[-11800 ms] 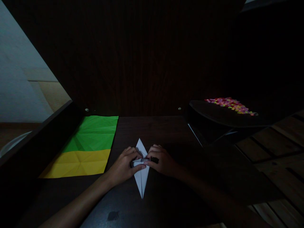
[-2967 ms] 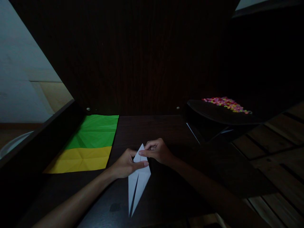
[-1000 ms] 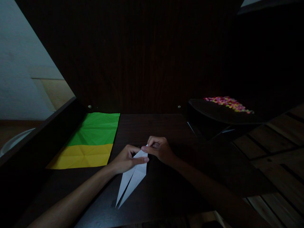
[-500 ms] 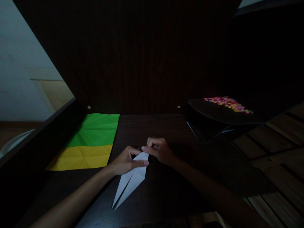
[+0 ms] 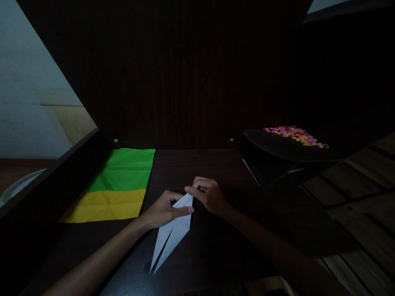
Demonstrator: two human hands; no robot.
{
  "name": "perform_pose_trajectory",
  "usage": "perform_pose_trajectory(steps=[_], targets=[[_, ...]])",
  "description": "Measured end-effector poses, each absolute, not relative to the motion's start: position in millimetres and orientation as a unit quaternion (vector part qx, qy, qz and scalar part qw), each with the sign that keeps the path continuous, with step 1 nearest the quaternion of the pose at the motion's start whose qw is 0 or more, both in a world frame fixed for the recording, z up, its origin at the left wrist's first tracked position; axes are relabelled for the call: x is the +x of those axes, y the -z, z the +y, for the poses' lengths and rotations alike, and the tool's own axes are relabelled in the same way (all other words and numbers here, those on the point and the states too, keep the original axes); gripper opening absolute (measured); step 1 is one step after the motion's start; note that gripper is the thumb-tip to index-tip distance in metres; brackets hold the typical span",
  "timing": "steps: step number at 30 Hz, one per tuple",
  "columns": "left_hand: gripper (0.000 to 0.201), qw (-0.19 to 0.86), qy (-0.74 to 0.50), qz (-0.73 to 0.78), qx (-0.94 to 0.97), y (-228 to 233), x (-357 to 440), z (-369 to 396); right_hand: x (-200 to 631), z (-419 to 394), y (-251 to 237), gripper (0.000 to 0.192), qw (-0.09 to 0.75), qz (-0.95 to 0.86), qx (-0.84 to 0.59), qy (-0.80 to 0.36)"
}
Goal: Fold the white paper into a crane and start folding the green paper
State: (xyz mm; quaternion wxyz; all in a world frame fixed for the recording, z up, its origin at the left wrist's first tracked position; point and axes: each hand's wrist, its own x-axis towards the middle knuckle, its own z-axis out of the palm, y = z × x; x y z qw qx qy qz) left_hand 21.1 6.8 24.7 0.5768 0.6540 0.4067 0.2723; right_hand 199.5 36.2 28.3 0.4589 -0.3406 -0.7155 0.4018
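A white folded paper [image 5: 173, 236], long and pointed with two narrow tips toward me, lies on the dark wooden table [image 5: 200, 164]. My left hand [image 5: 162, 210] presses across its upper part with the thumb laid over the paper. At the far tip my right hand [image 5: 207, 194] pinches the paper between curled fingers. The two hands meet at the paper's top end, which they partly hide.
A green sheet [image 5: 125, 170] overlapping a yellow sheet [image 5: 106, 205] lies flat at the left. A dark tray [image 5: 286, 150] with several small colourful pieces [image 5: 294, 135] stands at the right. A dark upright panel backs the table; a raised edge runs along the left.
The paper has been swung so its near tips point down-left, then shifted slightly back right in the last half second. My right hand's pinch at the top tip has tightened.
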Motion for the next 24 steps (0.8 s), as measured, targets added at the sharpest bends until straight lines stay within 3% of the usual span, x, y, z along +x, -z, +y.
perform_pose_trajectory(steps=[10,16,24], targets=[[0.026,0.498,-0.393,0.405,0.659,-26,22,12,201,38,-19,0.032,0.433,-0.693,-0.349,-0.458],[0.028,0.521,-0.474,0.458,0.543,-22,18,16,202,36,-20,0.024,0.373,-0.707,-0.336,-0.497],[0.021,0.47,-0.49,0.505,0.532,-19,17,16,201,39,-17,0.015,0.374,-0.696,-0.344,-0.508]])
